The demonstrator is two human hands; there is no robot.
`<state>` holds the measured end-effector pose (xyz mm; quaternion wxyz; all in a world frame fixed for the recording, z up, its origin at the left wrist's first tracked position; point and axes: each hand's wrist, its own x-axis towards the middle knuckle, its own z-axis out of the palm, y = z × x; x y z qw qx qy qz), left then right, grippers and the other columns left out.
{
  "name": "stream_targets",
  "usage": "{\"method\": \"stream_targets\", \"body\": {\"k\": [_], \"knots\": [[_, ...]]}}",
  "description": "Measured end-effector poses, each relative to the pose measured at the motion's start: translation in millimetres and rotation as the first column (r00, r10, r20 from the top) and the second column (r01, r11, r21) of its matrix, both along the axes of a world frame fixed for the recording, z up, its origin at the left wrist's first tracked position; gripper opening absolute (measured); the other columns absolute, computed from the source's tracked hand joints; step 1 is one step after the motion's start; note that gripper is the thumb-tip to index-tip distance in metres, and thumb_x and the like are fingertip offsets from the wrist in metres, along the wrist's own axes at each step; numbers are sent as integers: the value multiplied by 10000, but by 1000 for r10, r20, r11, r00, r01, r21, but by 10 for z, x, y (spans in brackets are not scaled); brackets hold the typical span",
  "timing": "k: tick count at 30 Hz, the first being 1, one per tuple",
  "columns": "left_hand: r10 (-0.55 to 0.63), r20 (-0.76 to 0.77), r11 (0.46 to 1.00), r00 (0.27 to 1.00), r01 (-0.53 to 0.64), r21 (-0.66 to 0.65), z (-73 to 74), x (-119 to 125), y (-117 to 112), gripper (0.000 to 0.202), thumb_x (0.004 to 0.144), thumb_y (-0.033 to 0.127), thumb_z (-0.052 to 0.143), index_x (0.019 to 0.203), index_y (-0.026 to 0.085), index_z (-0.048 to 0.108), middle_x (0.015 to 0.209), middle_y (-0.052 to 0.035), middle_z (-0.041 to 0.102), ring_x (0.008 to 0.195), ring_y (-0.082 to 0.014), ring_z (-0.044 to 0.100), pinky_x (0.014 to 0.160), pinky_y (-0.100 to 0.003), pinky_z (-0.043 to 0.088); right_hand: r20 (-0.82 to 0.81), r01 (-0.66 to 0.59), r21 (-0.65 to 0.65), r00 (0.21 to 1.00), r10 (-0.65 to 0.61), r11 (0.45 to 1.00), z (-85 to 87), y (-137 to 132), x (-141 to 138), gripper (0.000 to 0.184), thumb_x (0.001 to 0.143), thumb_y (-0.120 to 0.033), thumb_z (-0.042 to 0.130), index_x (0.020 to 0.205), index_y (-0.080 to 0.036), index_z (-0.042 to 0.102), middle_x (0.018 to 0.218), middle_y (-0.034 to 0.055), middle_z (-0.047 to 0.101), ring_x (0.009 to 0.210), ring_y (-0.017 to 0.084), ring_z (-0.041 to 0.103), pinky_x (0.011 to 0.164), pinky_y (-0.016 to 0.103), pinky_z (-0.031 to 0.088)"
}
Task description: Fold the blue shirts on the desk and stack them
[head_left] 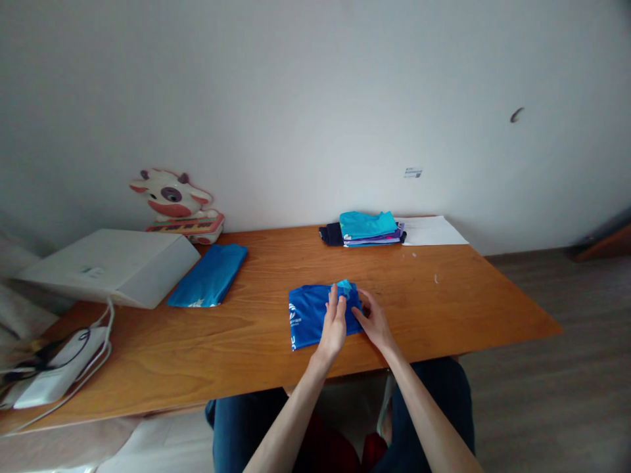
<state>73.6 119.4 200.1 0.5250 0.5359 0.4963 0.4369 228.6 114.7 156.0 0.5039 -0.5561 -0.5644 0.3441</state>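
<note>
I am pressing my flat left hand (pixel 333 323) on the folded blue shirt (pixel 315 315) while my right hand (pixel 373 322) is pinching its edge; next comes smoothing, likely.

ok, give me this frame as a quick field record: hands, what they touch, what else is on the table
left hand: flat on the blue folded garment, fingers spread
right hand: on the garment's right edge, grip unclear
garment: near table edge, white print at its left end
table: wooden
back of table: stack of folded clothes, teal on top; white paper beside it
left side: second blue folded garment, white box, cow toy keyboard against the wall
far left: white device with cables
</note>
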Motion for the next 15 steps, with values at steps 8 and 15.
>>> {"method": "stream_targets", "body": {"k": [8, 15], "knots": [[230, -619, 912, 751, 55, 406, -170, -590, 175, 634, 1090, 470, 377, 1670, 220, 324, 1756, -90, 222, 1640, -306, 117, 1324, -578, 167, 334, 18, 49, 942, -33, 999, -8, -57, -59, 401, 971, -449, 595, 1316, -264, 678, 1273, 97, 750, 1152, 302, 691, 1056, 473, 490], [332, -838, 879, 434, 180, 442, -373, -675, 43, 632, 1073, 419, 395, 1657, 181, 354, 1741, -107, 263, 1634, -368, 135, 1308, -650, 129, 701, 303, 111, 651, -291, 946, 64, -103, -170, 515, 937, -300, 590, 1441, -192, 586, 1230, 151, 715, 1167, 340, 622, 1038, 497, 397]]}}
